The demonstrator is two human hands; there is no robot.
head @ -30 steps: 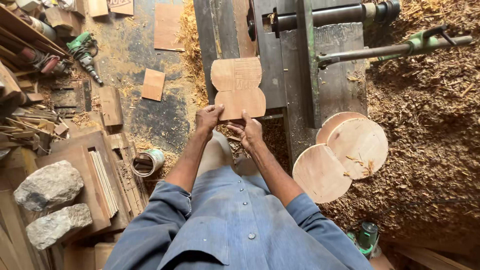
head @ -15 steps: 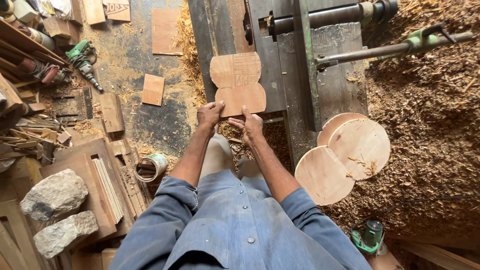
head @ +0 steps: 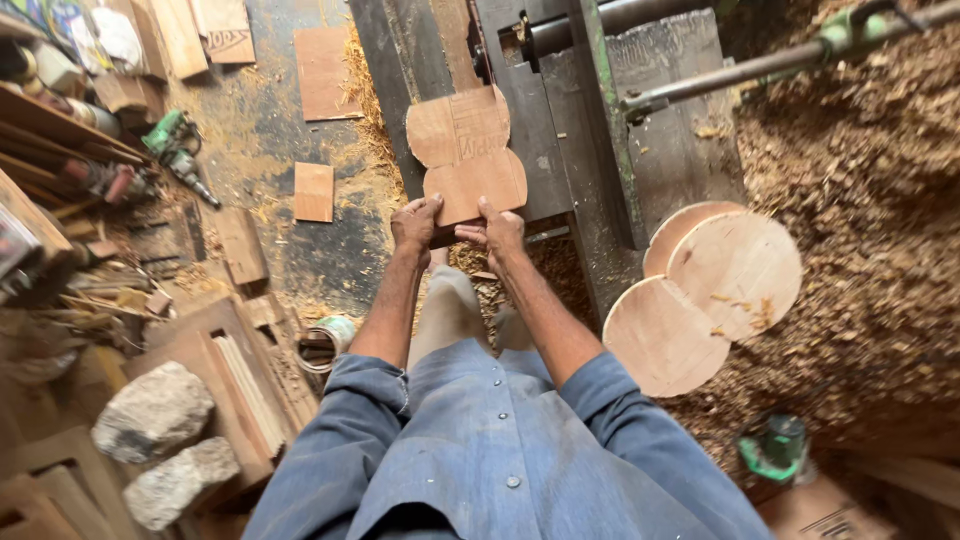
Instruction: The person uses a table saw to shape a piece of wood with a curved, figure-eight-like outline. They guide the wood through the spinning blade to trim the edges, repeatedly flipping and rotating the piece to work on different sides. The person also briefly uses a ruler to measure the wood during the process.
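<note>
Above both hands: wooden cutout [head: 465,155] | left hand [head: 416,223], right hand [head: 497,232] pinching its lower edge

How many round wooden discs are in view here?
3. The round wooden discs overlap in a pile on the sawdust to the person's right: one nearest, one right of it, one mostly hidden behind. More may lie underneath.

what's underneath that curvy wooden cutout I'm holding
Below the wooden cutout lies a dark workbench with an upright plank. Both hands grip its near edge. The bench beneath it is hidden.
</note>
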